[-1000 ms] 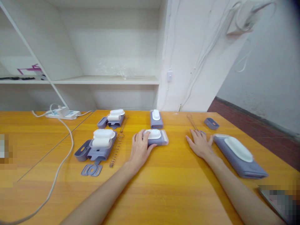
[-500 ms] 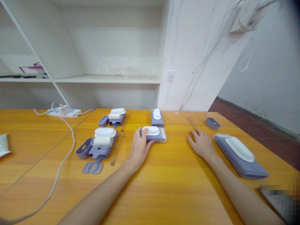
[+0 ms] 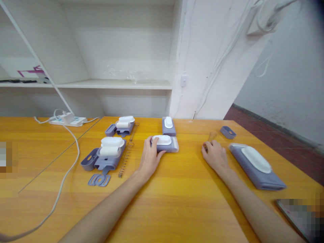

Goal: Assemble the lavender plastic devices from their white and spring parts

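Note:
My left hand (image 3: pixel 150 153) grips the left end of a purple-grey case (image 3: pixel 167 147) that lies crosswise on the table. On the case's top sits a white oval brush (image 3: pixel 163 140), and the fingers touch its edge. My right hand (image 3: pixel 215 155) rests on the table with its fingers curled in over the near end of a coil spring (image 3: pixel 212 136). The spring's far end shows beyond the knuckles; the part under the fingers is hidden. Right of that hand lies a larger-looking purple-grey case with a white oval piece (image 3: pixel 257 159) on top.
A small purple-grey end piece (image 3: pixel 228 132) lies at the back right. Case sets (image 3: pixel 110 157) with white rollers, two springs (image 3: pixel 126 159) and flat rings (image 3: pixel 99 180) stand at left. Behind is another case (image 3: pixel 168 127). A cable (image 3: pixel 72 162) runs from a power strip (image 3: pixel 68 119).
My right hand has closed its fingers over the spring's near end, and the spring now looks shorter and shifted right. The left hand keeps its hold on the case. The view has shifted slightly.

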Motion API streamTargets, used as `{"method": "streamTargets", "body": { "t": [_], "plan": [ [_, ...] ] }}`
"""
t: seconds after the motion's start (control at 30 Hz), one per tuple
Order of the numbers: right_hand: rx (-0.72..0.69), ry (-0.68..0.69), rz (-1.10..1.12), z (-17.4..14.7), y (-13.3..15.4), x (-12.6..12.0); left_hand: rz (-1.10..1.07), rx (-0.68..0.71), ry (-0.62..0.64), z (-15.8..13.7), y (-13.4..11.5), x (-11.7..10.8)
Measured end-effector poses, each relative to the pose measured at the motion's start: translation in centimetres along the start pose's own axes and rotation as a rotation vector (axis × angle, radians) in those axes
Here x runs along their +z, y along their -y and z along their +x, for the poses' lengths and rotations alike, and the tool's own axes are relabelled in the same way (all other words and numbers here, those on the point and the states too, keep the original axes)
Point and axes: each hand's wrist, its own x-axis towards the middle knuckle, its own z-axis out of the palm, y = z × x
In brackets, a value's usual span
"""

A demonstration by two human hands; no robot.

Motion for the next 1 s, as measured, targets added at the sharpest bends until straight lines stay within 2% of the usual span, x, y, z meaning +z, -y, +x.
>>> {"method": "streamTargets", "body": {
  "t": [0.17,0.33,0.47,0.53,0.6,0.7,0.8,0.9,1.0],
  "plan": [
    [-0.044,0.015,0.024,-0.6,1.8,-0.9,-0.035,0.022,0.005,0.0,0.0,0.2],
    [-0.039,0.009,0.107,-2.7,5.4,-2.6,0.056,0.086,0.003,0.0,-0.8,-0.2],
    [-0.113,-0.014,0.297,-4.7,8.5,-4.7,0.176,0.133,0.000,-0.1,-1.6,-0.8],
    [-0.156,-0.039,0.442,-5.1,9.1,-5.5,0.203,0.169,-0.024,-0.3,-1.8,-1.1],
    [-0.184,-0.099,0.571,-4.9,8.9,-5.9,0.190,0.263,-0.014,-0.5,-2.0,-1.4],
    [-0.225,-0.162,0.617,-3.8,7.6,-5.2,0.143,0.538,0.179,-0.7,-2.8,-2.1],
    [-0.333,-0.128,0.501,-2.6,6.0,-3.7,0.130,0.771,0.391,-0.9,-4.1,-2.7],
    [-0.457,-0.058,0.398,-2.0,5.2,-2.4,0.100,0.827,0.479,-1.0,-5.0,-2.9],
    [-0.447,-0.048,0.339,-2.0,5.1,-2.1,0.106,0.776,0.503,-1.2,-5.0,-2.6]
  ]
}}
